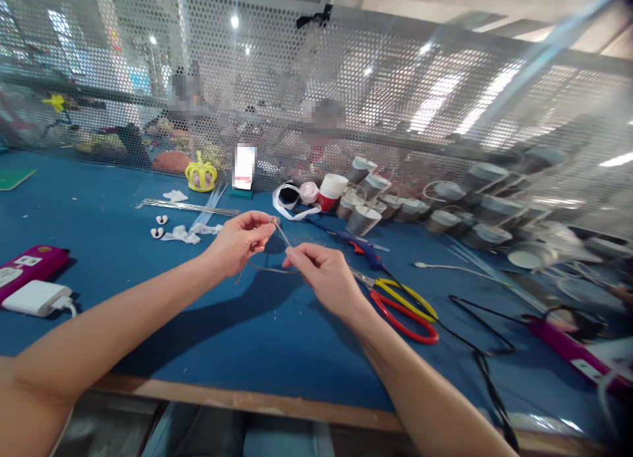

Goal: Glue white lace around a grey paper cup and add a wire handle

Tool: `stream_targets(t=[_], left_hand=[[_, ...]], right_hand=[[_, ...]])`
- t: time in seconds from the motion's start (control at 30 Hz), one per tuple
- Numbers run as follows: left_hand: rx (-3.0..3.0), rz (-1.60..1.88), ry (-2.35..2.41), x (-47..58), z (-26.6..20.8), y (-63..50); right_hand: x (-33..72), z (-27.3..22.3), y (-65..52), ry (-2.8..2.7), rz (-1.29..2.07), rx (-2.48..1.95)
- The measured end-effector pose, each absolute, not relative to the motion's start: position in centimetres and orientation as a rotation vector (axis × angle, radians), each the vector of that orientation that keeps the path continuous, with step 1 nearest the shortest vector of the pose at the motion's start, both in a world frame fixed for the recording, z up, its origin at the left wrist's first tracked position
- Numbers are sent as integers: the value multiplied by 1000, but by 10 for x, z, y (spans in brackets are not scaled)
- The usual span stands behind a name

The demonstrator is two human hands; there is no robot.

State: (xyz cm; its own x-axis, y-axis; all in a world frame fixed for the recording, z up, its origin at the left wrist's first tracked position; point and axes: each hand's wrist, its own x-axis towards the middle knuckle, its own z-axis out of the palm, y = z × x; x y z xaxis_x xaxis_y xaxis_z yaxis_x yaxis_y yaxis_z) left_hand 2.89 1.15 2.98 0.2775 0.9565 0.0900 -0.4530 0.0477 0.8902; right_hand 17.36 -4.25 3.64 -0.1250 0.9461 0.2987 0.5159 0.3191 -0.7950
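Observation:
Above the middle of the blue table, my left hand [240,243] pinches one part of a thin grey cord [282,234] between thumb and fingertips. A small loop or knot seems to sit at those fingertips, too small to make out. My right hand [324,275] is closed on the same cord, a little lower and to the right. The stretch between the hands is straight. More of the cord hangs in a slack curve beneath, with a loose end under my left hand. Scissors [403,305] with one red and one yellow handle lie just right of my right hand.
A blue glue gun [363,249], wrapped grey cups [363,219] and white ribbon [297,214] lie behind my hands. Left are metal rods [192,207], lace pieces [180,235] and a yellow crown-shaped piece [202,178]. Purple power strips [37,269] flank both sides; a perforated screen [277,81] stands behind.

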Motion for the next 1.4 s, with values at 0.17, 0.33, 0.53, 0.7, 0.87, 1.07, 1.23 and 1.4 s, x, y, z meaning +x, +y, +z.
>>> stream_targets(t=[0.17,0.33,0.53,0.7,0.87,1.07,1.23,1.4], left_hand=[[995,1208,638,29,30,11],[1015,1174,660,28,29,13],[1040,1211,663,28,31,13],[1129,1247,699,27,30,13],[1229,1205,716,26,31,9],[1338,1279,726,27,38,-2],[1371,1402,571,27,42,-10],[1310,1376,583,29,37,-6]], right_hand=[[173,38,-44,-1777,663,-1327],[173,39,-43,-1808,649,-1325],[172,33,-43,-1910,825,-1363],[195,41,-31,-1820,915,-1434],[264,44,-19,-1888,-40,-2071],[329,9,-44,-2003,56,-2477],[337,-1,-55,-2086,91,-2396],[333,1,-56,-2046,144,-2339]])
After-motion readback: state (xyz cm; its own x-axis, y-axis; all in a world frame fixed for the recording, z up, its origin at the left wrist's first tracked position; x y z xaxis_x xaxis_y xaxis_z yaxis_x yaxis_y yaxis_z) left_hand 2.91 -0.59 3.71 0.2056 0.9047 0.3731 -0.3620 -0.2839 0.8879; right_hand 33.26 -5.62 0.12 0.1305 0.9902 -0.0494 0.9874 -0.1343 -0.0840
